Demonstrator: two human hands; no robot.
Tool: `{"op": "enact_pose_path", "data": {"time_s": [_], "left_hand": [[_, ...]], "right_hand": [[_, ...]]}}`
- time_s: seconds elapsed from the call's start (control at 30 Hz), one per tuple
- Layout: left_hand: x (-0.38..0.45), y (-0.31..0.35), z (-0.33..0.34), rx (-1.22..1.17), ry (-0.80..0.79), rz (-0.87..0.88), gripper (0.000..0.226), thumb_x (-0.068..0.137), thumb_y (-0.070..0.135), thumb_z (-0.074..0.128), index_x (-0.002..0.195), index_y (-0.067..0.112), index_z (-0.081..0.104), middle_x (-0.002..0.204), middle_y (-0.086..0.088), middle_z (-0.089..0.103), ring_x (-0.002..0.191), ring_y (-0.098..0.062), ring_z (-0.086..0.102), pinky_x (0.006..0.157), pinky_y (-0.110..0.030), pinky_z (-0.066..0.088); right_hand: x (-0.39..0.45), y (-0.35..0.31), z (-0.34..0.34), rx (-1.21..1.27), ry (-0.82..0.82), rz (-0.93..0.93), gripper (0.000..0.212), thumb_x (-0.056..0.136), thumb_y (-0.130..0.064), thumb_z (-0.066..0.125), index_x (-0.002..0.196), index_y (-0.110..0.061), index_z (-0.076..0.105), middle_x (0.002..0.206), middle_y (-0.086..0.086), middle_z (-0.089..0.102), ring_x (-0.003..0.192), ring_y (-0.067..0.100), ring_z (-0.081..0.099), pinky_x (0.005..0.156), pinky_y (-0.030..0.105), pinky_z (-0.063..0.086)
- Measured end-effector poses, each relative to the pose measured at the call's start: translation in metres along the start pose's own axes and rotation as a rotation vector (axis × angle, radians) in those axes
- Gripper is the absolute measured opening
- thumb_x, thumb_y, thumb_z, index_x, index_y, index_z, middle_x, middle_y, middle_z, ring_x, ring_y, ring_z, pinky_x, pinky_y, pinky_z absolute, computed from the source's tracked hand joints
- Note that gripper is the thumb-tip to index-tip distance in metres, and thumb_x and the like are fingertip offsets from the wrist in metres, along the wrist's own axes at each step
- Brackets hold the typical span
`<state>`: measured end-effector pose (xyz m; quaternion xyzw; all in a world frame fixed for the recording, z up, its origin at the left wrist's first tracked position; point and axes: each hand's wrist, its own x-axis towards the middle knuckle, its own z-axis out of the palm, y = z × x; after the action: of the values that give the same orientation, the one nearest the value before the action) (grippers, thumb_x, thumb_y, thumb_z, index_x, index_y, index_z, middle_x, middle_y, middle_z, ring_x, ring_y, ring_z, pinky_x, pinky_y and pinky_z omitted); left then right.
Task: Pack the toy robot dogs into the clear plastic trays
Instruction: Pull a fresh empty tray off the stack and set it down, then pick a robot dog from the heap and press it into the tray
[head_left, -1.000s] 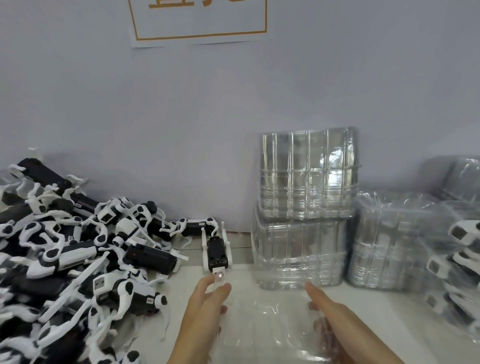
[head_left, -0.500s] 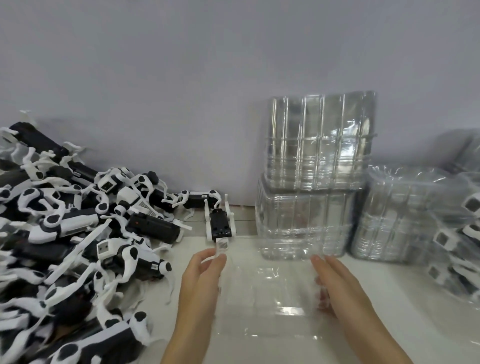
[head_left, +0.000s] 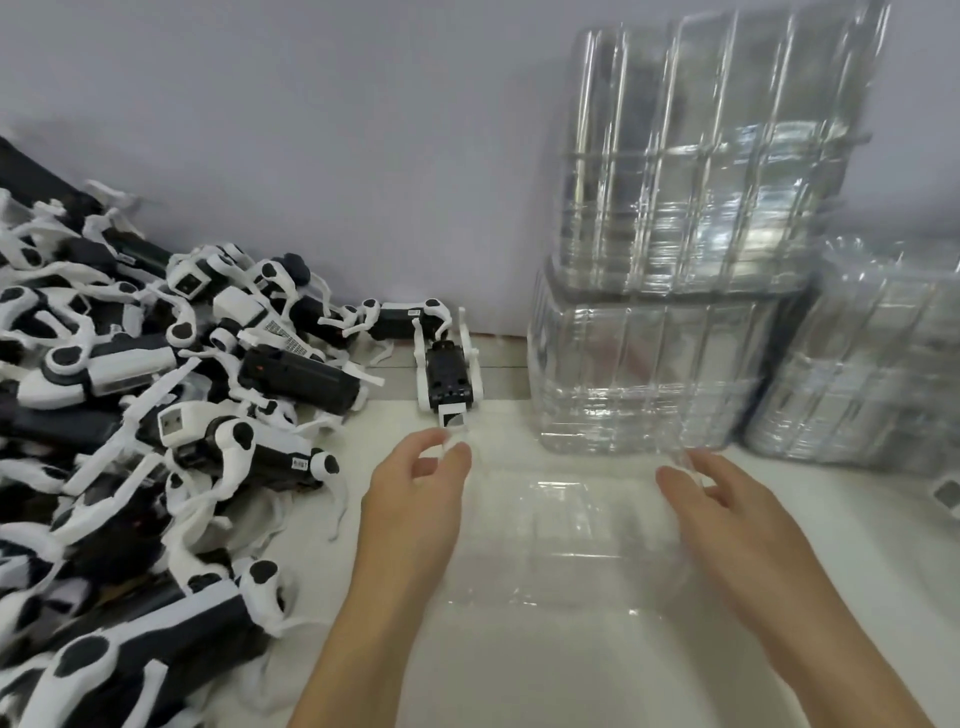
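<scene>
Toy robot dogs (head_left: 156, 415) lie in a big black-and-white pile beside my left hand (head_left: 415, 499). One small dog (head_left: 448, 374) sits alone just past my left fingertips. Between my hands a clear plastic tray (head_left: 566, 540) lies flat on the white worktop (head_left: 519, 675). My left hand pinches its far left corner with thumb and finger. My right hand (head_left: 727, 519) curls round its far right edge. Stacks of clear trays (head_left: 675, 260) stand just past my right hand, by the wall.
</scene>
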<state>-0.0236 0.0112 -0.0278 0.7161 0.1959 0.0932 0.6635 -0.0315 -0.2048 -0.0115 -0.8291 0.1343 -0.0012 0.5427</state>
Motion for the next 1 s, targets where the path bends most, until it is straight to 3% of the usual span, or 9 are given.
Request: {"op": "enact_pose_path", "data": {"time_s": [0.23, 0.3, 0.37, 0.5, 0.63, 0.73, 0.83, 0.93, 1.0], "left_hand": [[0.005, -0.002, 0.007, 0.099, -0.086, -0.005, 0.020, 0.098, 0.044, 0.053, 0.117, 0.045, 0.060, 0.111, 0.019, 0.063, 0.095, 0.004, 0.059, 0.068, -0.020, 0.040], [0.005, -0.005, 0.008, 0.130, -0.123, -0.012, 0.019, 0.098, 0.047, 0.051, 0.114, 0.047, 0.061, 0.103, 0.026, 0.061, 0.089, 0.011, 0.059, 0.068, -0.018, 0.039], [0.004, -0.004, 0.008, 0.131, -0.156, -0.013, 0.017, 0.097, 0.053, 0.049, 0.106, 0.050, 0.063, 0.095, 0.034, 0.061, 0.086, 0.018, 0.056, 0.072, -0.018, 0.039], [0.007, -0.002, 0.005, 0.018, -0.082, -0.016, 0.029, 0.093, 0.054, 0.046, 0.100, 0.038, 0.068, 0.101, 0.016, 0.070, 0.101, -0.011, 0.064, 0.090, -0.035, 0.049], [0.018, -0.004, -0.001, 0.092, 0.109, 0.120, 0.018, 0.102, 0.022, 0.051, 0.097, 0.033, 0.064, 0.095, 0.015, 0.065, 0.093, -0.008, 0.062, 0.081, -0.029, 0.053], [0.029, -0.001, 0.005, 0.234, 0.133, 0.243, 0.006, 0.101, 0.024, 0.055, 0.105, 0.028, 0.053, 0.106, 0.012, 0.060, 0.095, -0.008, 0.061, 0.068, -0.015, 0.045], [0.046, 0.001, 0.023, 0.421, 0.151, 0.244, 0.036, 0.095, 0.032, 0.064, 0.121, 0.025, 0.040, 0.121, 0.000, 0.048, 0.107, -0.018, 0.049, 0.080, -0.023, 0.034], [0.053, -0.005, 0.037, 0.578, 0.165, 0.222, 0.073, 0.089, 0.037, 0.072, 0.146, 0.023, 0.028, 0.130, -0.009, 0.043, 0.121, -0.026, 0.039, 0.094, -0.035, 0.036], [0.060, -0.008, 0.041, 0.639, 0.186, 0.250, 0.074, 0.088, 0.036, 0.074, 0.145, 0.029, 0.028, 0.127, -0.012, 0.042, 0.117, -0.028, 0.038, 0.091, -0.038, 0.040]], "right_hand": [[0.005, -0.001, -0.005, 0.052, 0.021, 0.074, 0.013, 0.089, -0.041, 0.056, 0.099, -0.038, 0.064, 0.093, -0.017, 0.065, 0.084, 0.006, 0.062, 0.069, 0.028, 0.044], [0.006, -0.001, -0.006, 0.074, 0.036, 0.080, 0.012, 0.090, -0.037, 0.057, 0.100, -0.037, 0.063, 0.092, -0.018, 0.064, 0.082, 0.002, 0.060, 0.064, 0.025, 0.041], [0.006, -0.002, -0.006, 0.100, 0.061, 0.074, 0.019, 0.092, -0.033, 0.056, 0.109, -0.041, 0.061, 0.097, -0.020, 0.061, 0.085, 0.000, 0.057, 0.069, 0.028, 0.041], [0.005, -0.004, -0.007, 0.073, 0.083, 0.036, 0.038, 0.093, -0.031, 0.054, 0.126, -0.049, 0.057, 0.100, -0.030, 0.052, 0.088, -0.008, 0.050, 0.087, 0.033, 0.038], [0.007, -0.003, -0.014, 0.030, 0.064, 0.024, 0.037, 0.095, -0.032, 0.056, 0.129, -0.047, 0.059, 0.117, -0.014, 0.064, 0.101, 0.006, 0.060, 0.093, 0.036, 0.043], [0.011, 0.001, -0.023, -0.003, 0.068, 0.016, 0.037, 0.096, -0.031, 0.059, 0.129, -0.046, 0.061, 0.121, -0.010, 0.065, 0.109, 0.013, 0.061, 0.099, 0.038, 0.044], [0.015, 0.005, -0.031, -0.006, 0.103, 0.008, 0.034, 0.095, -0.029, 0.060, 0.124, -0.047, 0.063, 0.121, -0.013, 0.065, 0.109, 0.013, 0.061, 0.101, 0.038, 0.045], [0.016, 0.006, -0.032, 0.032, 0.142, 0.000, 0.035, 0.096, -0.026, 0.060, 0.125, -0.046, 0.063, 0.123, -0.013, 0.063, 0.111, 0.015, 0.060, 0.100, 0.037, 0.043], [0.016, 0.006, -0.029, 0.079, 0.140, -0.007, 0.035, 0.098, -0.027, 0.058, 0.125, -0.050, 0.061, 0.118, -0.017, 0.061, 0.104, 0.008, 0.061, 0.093, 0.034, 0.043]]}}
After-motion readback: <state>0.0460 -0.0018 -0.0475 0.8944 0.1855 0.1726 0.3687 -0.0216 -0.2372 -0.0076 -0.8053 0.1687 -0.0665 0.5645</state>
